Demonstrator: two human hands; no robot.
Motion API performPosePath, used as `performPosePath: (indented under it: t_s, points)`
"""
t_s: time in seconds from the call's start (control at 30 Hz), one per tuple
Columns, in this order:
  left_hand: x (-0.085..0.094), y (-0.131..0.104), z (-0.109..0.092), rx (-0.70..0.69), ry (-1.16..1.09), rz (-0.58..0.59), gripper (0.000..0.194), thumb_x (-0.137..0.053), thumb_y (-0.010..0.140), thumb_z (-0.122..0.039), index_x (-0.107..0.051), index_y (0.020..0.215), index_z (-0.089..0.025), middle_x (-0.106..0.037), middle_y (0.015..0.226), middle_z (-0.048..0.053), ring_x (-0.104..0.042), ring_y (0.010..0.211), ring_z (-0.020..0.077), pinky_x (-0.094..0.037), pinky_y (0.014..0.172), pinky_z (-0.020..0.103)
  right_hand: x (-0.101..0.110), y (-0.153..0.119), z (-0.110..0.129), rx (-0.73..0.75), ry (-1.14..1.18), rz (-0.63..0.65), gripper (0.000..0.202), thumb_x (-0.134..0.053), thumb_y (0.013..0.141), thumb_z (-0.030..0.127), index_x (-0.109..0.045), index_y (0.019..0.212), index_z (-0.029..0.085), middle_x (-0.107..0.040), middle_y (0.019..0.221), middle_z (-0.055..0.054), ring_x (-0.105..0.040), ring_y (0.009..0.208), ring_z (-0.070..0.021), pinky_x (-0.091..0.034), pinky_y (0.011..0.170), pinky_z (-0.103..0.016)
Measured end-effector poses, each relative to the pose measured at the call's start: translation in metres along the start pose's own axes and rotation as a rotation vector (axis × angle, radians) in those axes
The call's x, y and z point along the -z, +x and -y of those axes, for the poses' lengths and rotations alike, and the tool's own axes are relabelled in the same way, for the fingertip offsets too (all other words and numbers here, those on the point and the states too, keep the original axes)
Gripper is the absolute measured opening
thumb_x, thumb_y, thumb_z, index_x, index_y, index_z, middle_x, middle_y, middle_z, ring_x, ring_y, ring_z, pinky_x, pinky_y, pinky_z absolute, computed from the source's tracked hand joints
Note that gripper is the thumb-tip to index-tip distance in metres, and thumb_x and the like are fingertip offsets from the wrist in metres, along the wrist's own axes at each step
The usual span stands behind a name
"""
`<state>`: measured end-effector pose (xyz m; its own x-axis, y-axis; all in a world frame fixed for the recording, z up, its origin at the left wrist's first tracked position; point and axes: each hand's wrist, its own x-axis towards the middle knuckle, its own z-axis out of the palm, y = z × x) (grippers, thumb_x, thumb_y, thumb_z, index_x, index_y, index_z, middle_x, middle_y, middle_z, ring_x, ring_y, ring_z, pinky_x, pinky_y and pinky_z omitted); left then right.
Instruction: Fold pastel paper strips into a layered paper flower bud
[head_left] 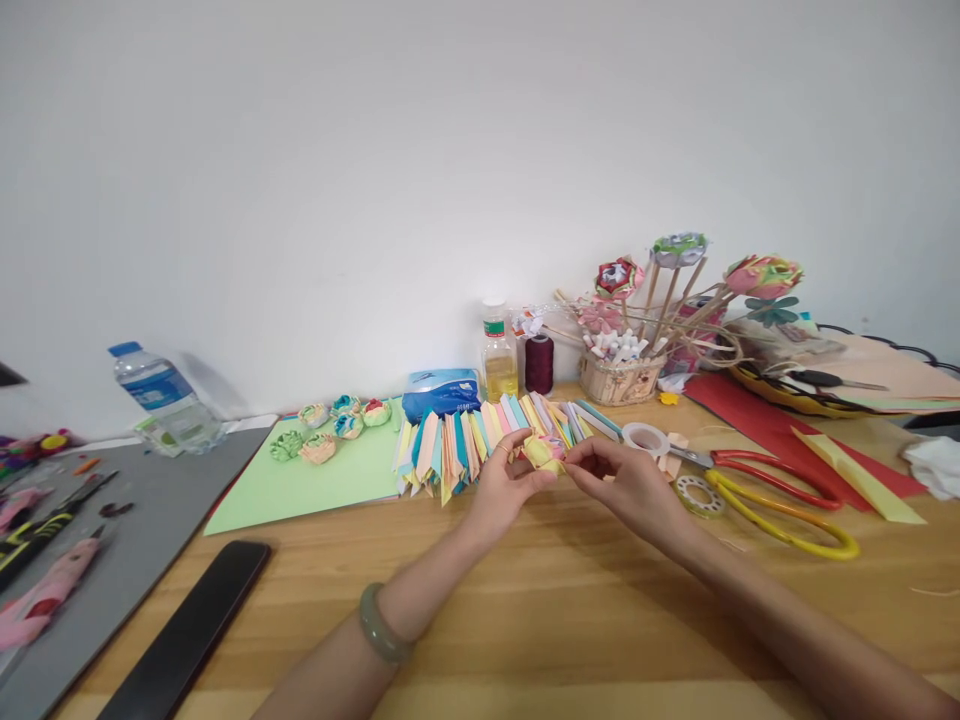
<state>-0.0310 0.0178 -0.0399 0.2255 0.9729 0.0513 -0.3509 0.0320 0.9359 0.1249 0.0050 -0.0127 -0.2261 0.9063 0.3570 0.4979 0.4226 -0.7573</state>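
Observation:
Between my two hands, just above the table, is a small yellow and pink folded paper flower (545, 451). My left hand (510, 482) grips it from the left, thumb below and fingers behind. My right hand (619, 478) pinches the flower's right lower edge between thumb and fingertips. Behind both hands lies a row of folded paper strips (450, 450) in yellow, blue, peach and white. Several finished paper flowers (319, 447) sit on a light green sheet (300, 500) at the left.
Red-and-yellow-handled scissors (780, 490) and a tape roll (645, 438) lie right of my hands. At the back stand an oil bottle (499, 360), a thread spool (538, 364) and a basket (621, 382) with stemmed flowers. A black phone (195, 620) lies front left; a water bottle (165, 395) stands behind.

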Motion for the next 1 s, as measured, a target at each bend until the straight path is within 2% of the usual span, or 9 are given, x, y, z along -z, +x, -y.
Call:
performPosePath:
  t_s: [0.1, 0.23, 0.4, 0.57, 0.87, 1.0]
  points:
    - [0.001, 0.0, 0.0, -0.009, -0.012, 0.006, 0.052, -0.072, 0.056, -0.018, -0.052, 0.104, -0.019, -0.06, 0.1, 0.005, -0.057, 0.09, 0.0179, -0.043, 0.081, 0.031, 0.006, 0.004, 0.001, -0.099, 0.113, 0.056, 0.024, -0.05, 0.076, 0.036, -0.062, 0.076, 0.016, -0.063, 0.065, -0.003, -0.054, 0.056, -0.0132, -0.043, 0.05, -0.024]
    - [0.002, 0.001, 0.001, -0.028, -0.025, 0.004, 0.051, -0.072, 0.056, -0.018, -0.052, 0.103, -0.02, -0.057, 0.104, 0.005, -0.056, 0.09, 0.0168, -0.043, 0.081, 0.03, 0.012, 0.006, 0.001, -0.262, 0.31, 0.108, 0.027, -0.056, 0.072, 0.038, -0.067, 0.08, 0.015, -0.058, 0.06, 0.0, -0.049, 0.053, -0.0108, -0.04, 0.051, -0.024]
    - [0.002, 0.002, 0.002, -0.035, -0.047, 0.029, 0.053, -0.073, 0.055, -0.02, -0.052, 0.104, -0.019, -0.056, 0.106, 0.006, -0.056, 0.091, 0.0178, -0.042, 0.083, 0.031, 0.014, 0.005, -0.006, -0.335, 0.426, 0.189, 0.029, -0.062, 0.068, 0.041, -0.067, 0.082, 0.016, -0.056, 0.06, 0.001, -0.048, 0.054, -0.0095, -0.038, 0.052, -0.023]
    - [0.002, 0.001, 0.001, -0.01, -0.036, 0.04, 0.056, -0.074, 0.053, -0.018, -0.051, 0.104, -0.018, -0.057, 0.104, 0.006, -0.056, 0.092, 0.0187, -0.042, 0.083, 0.032, 0.015, 0.007, -0.004, -0.305, 0.402, 0.221, 0.028, -0.063, 0.066, 0.041, -0.066, 0.078, 0.015, -0.054, 0.059, 0.002, -0.048, 0.054, -0.0098, -0.039, 0.052, -0.024]
    - [0.002, 0.001, 0.002, 0.0, -0.011, 0.073, 0.058, -0.074, 0.053, -0.016, -0.048, 0.105, -0.017, -0.062, 0.096, 0.007, -0.058, 0.089, 0.0184, -0.042, 0.083, 0.032, 0.016, 0.007, -0.007, -0.239, 0.307, 0.312, 0.02, -0.056, 0.073, 0.034, -0.063, 0.074, 0.015, -0.055, 0.06, 0.002, -0.051, 0.055, -0.0101, -0.043, 0.055, -0.023]
    - [0.002, 0.0, 0.001, 0.005, 0.002, 0.071, 0.058, -0.074, 0.053, -0.015, -0.046, 0.104, -0.017, -0.062, 0.094, 0.006, -0.059, 0.088, 0.0174, -0.042, 0.082, 0.031, 0.014, 0.006, -0.007, -0.193, 0.198, 0.293, 0.02, -0.052, 0.075, 0.031, -0.063, 0.078, 0.016, -0.057, 0.059, 0.002, -0.053, 0.054, -0.0116, -0.043, 0.054, -0.024]
